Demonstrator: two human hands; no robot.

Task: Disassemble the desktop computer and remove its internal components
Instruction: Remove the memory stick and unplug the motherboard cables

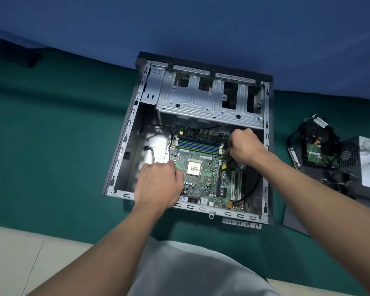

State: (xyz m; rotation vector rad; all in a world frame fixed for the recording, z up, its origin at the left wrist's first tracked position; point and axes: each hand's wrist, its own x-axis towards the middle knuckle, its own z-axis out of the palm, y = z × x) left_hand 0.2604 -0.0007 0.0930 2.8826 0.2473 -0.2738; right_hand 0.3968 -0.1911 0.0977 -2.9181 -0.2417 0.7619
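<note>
— Where do your hands sit?

— Both reach into the open desktop case, which lies on its side on the green cloth straight in front of me. My left hand is knuckles-up at the left edge of the motherboard, fingers curled down over that edge. The tips are hidden, so I cannot tell whether they grip the board or only rest on it.

— And the right?

— My right hand is balled tight over the board's far right part, just beside the memory slots, wrist bent down. What it closes on is hidden under the fist; I cannot tell.

— The board itself?

— Flat in the floor of the case, processor bare between my hands. A black cable loops along the board's right side, down to an orange connector at the near edge.

— What crowds you?

— The metal drive cage spans the far end, overhanging the board's top edge. The case walls hem both wrists.

— Around the case?

— To the right, apart from the case: a hard drive with tangled black wires, a power supply touching it, and a dark panel under them. A dark flat object lies far left. A blue backdrop rises behind.
</note>
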